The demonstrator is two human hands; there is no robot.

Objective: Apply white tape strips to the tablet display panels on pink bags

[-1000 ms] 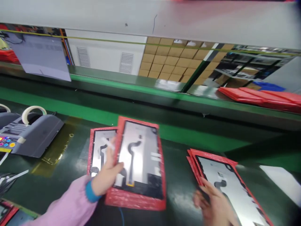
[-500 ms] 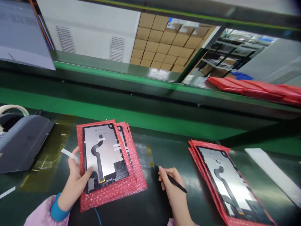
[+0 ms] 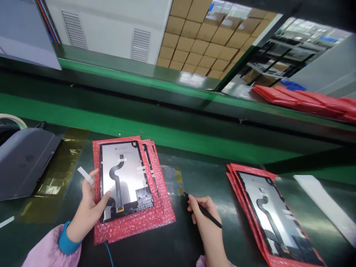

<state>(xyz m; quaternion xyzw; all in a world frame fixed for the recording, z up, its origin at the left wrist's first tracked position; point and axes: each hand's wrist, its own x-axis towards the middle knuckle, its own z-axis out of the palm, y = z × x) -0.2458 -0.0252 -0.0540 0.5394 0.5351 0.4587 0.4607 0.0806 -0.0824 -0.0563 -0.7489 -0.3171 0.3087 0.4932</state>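
Resting on top of the left pile, at the left of the green bench (image 3: 205, 248), is the silver-backed panel (image 3: 130, 180) w/ its red bubble bag (image 3: 129, 223) under it. Edges of other bags show out at right.

The left hand (image 3: 90, 207) is half spread at the near left corner. Its thumb is laid over the panel; the other fingers go along the left edge of the bag, partly hidden, so can't say if they grip from below. A loose white strip (image 3: 85, 175) sticks out at the fingers, to far left; pinched or only stuck to skin, not clear. The right hand (image 3: 205, 215) has its fingers closed around a black pen-like tool (image 3: 210, 216), tip near the clear sheet (image 3: 169, 181) just right of the pile; contact can't be told.

Abt progress: 1 short strip (image 3: 121, 160) is already across the far end of the dark ribbon cable (image 3: 118, 187), and pale strips (image 3: 141, 168) are at the right edge. The loose one is not yet laid on the panel, so I judge this pc as partly done.

Well apart at right, another panel (image 3: 274, 204) lies on the right pile, also w/ pale marks at its edge; its cable end is too small to compare. Can't say which pile is finished, nor count pcs left, b/c mostly edges show.
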